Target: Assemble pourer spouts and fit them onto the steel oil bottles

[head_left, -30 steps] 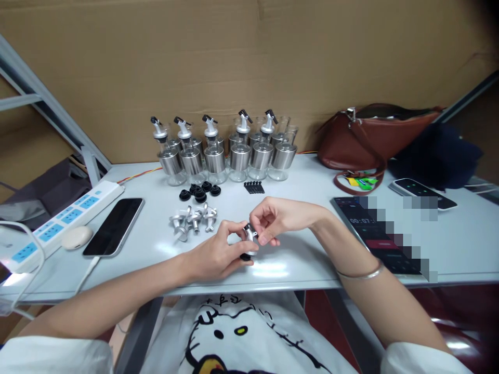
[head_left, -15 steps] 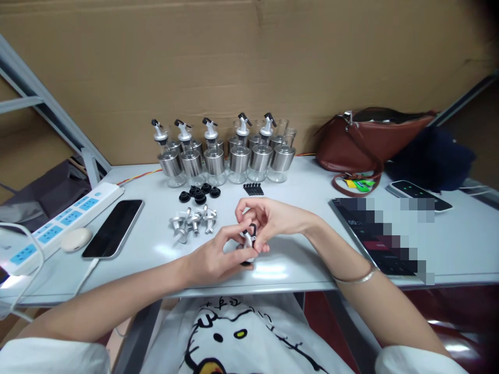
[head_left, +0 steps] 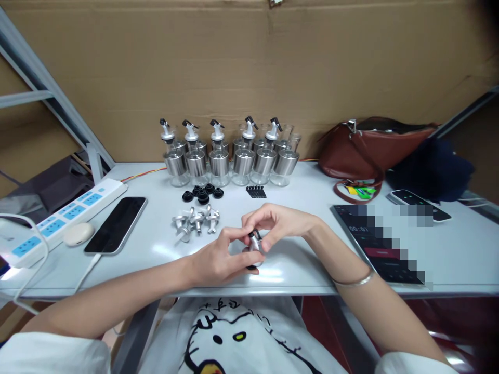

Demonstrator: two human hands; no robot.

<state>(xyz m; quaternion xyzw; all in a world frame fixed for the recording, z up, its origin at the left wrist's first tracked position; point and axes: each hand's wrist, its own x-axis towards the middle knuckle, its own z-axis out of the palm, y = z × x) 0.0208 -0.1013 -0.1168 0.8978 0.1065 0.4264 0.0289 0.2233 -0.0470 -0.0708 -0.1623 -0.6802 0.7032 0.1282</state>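
Note:
Just above the table's front edge, my left hand (head_left: 220,257) is closed round the body of a silver pourer spout (head_left: 255,249) with a black part at its base. My right hand (head_left: 278,226) pinches the black flip cap at the top of the same spout. Fingers of both hands cover much of it. Beyond my left hand lie several loose silver spouts (head_left: 197,222). Behind those is a cluster of black rubber stoppers (head_left: 202,196). A short row of small black caps (head_left: 256,191) lies beyond my right hand.
Steel-banded glass bottles (head_left: 219,166) stand at the back, several with pourers fitted. At left are a phone (head_left: 116,226), a round white case (head_left: 78,235) and a power strip (head_left: 70,215). A brown bag (head_left: 374,148) and a tablet (head_left: 362,239) lie at right.
The spout's black cap, raised as a loop before, now sits lower against the top under my fingers. The whole view has shifted slightly.

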